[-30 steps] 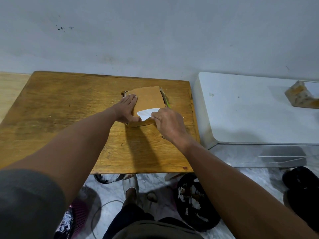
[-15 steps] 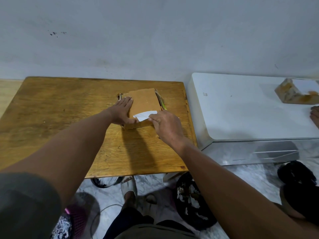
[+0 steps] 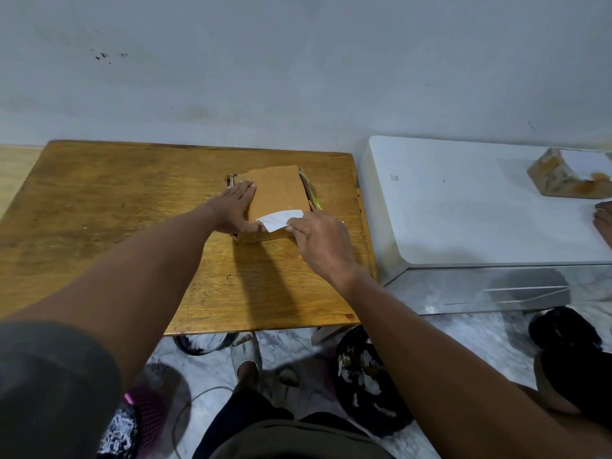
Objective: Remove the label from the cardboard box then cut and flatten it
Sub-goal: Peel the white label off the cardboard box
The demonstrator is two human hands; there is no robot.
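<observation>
Two hands [image 3: 236, 207] [image 3: 323, 241] cover cardboard box [image 3: 278, 190], pinching label [image 3: 280, 219].

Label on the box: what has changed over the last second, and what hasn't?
The right hand has kept its pinch on the white label and peeled it a little further; the freed piece looks longer and now stretches sideways across the near end of the cardboard box. Nothing was let go. The left hand still presses flat on the box's left side, and the box has not moved on the wooden table.
</observation>
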